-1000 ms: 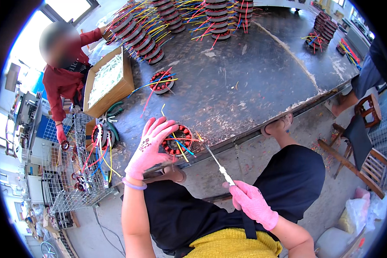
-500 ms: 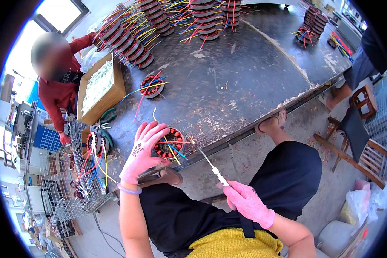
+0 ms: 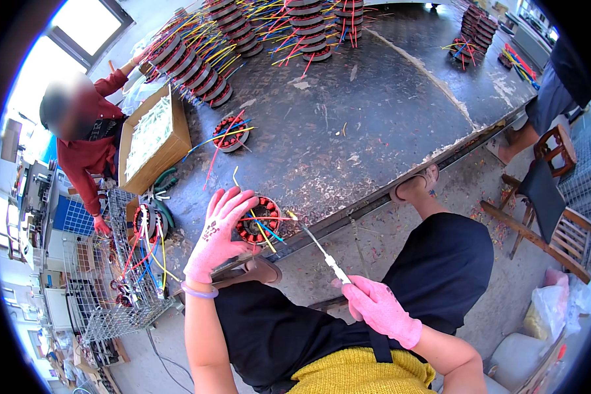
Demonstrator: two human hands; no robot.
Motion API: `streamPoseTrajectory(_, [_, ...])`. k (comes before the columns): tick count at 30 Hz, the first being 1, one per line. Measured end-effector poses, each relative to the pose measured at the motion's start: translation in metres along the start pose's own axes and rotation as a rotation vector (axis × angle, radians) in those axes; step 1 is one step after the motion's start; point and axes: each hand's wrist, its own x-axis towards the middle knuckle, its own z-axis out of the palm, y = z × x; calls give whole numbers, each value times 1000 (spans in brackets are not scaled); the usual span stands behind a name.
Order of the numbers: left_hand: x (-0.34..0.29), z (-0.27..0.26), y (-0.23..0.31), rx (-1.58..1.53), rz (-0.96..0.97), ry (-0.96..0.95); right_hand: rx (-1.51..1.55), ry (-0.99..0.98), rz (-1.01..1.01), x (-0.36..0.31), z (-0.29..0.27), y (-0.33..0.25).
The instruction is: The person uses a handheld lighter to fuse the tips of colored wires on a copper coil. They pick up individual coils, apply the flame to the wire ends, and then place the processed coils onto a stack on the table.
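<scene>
My left hand [image 3: 220,236], in a pink glove, is open with its fingers stretched out. It rests against the left side of a motor stator [image 3: 248,231] with red windings, its thumb at the near rim. Red, blue and yellow wires stick out of this stator, which sits at the table's near edge. My right hand [image 3: 381,308], also gloved in pink, is closed around a slim white-handled tool [image 3: 335,268] with a thin metal shaft. The tool's tip is close to the end of a red wire, beside a small yellow spot I cannot make out.
Another stator [image 3: 231,135] lies farther back; tall stator stacks [image 3: 306,33] stand beyond. At left are a cardboard box [image 3: 177,141] of pale pieces, green-handled pliers [image 3: 165,180], a hanging stator [image 3: 149,222] and a wire basket [image 3: 105,289]. A person in red [image 3: 85,154] stands there.
Both hands keep nearly the same place and hold. The yellow spot by the tool's tip shows brighter. The person at left has leaned slightly farther left.
</scene>
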Motion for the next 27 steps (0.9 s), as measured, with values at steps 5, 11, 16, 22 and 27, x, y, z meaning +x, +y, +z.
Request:
streamPoseTrajectory(5, [-1,-1,0,7,-1,6,-31,-1,6,-3,0,-7])
streamPoseTrajectory(11, [-1,0,-1,-9,7,9,-2,4,33,-3,1,-10])
streamPoseTrajectory(16, [0,0,0,-3,-4,-2,11,-13,15,-1,0,-4])
streamPoseTrajectory(22, [-1,-1,1,-1,-14,-3,8,-1,29,-1,1,-5])
streamPoseTrajectory(27, [-1,-1,1,-5,-8,5,10,1,17,-2,1,-6])
